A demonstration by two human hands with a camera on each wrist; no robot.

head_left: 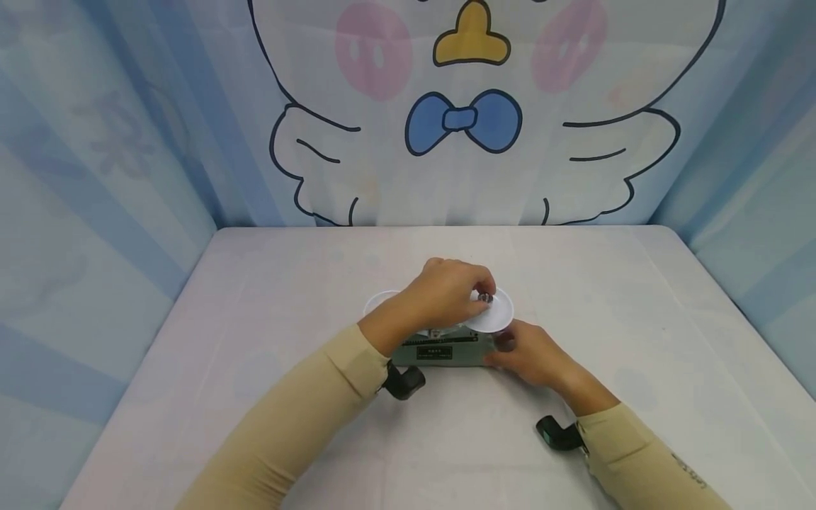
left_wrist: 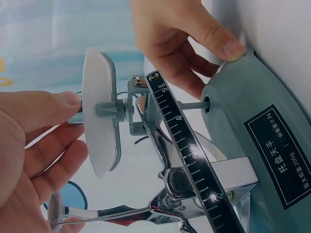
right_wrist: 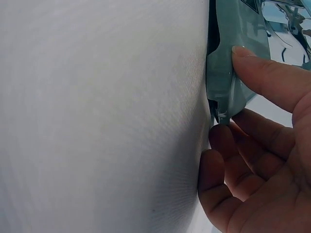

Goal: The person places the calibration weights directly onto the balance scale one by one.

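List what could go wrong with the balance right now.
Left hand pinches a small metal weight over the right pan; dropped, it may jolt the pan or roll off. The pan sits on a thin post and may tip. Right hand grips only the base's end.

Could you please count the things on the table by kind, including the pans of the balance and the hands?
Balance scale: 1
White pans: 2 (right pan, left pan)
Small metal weight: 1
Hands: 2 (left hand, right hand)
Total: 6
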